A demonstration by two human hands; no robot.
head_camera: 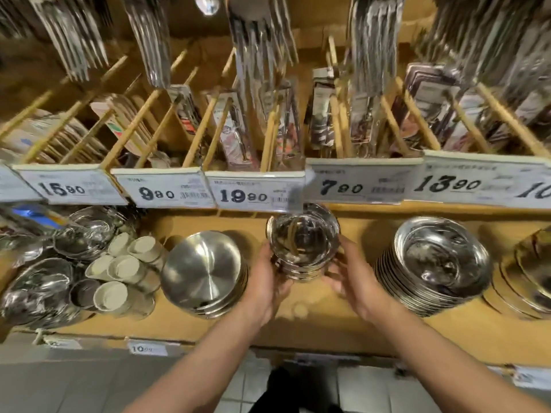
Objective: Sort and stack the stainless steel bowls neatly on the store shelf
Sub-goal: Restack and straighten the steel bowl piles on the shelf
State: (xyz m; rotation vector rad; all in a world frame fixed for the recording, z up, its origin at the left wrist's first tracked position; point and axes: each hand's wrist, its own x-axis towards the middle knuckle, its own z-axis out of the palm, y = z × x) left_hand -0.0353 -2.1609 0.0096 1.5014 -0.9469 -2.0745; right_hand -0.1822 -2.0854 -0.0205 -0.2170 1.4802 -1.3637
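A small stack of shiny stainless steel bowls (302, 244) stands in the middle of the wooden shelf (313, 326). My left hand (268, 278) grips its left side and my right hand (347, 275) grips its right side. Whether the stack rests on the shelf or is lifted is unclear. To its left lies a stack of matte steel bowls (202, 275), tilted towards me. On the right sits a taller stack of wider polished bowls (438, 263). Another bowl stack (536, 266) is cut off at the right edge.
At the far left lie jumbled steel bowls (35, 281) and small white cups (119, 272). Price tags (253, 195) hang on the upper shelf's edge just above the held stack. Packaged cutlery (238, 129) fills wooden dividers above. Tiled floor (298, 389) is below.
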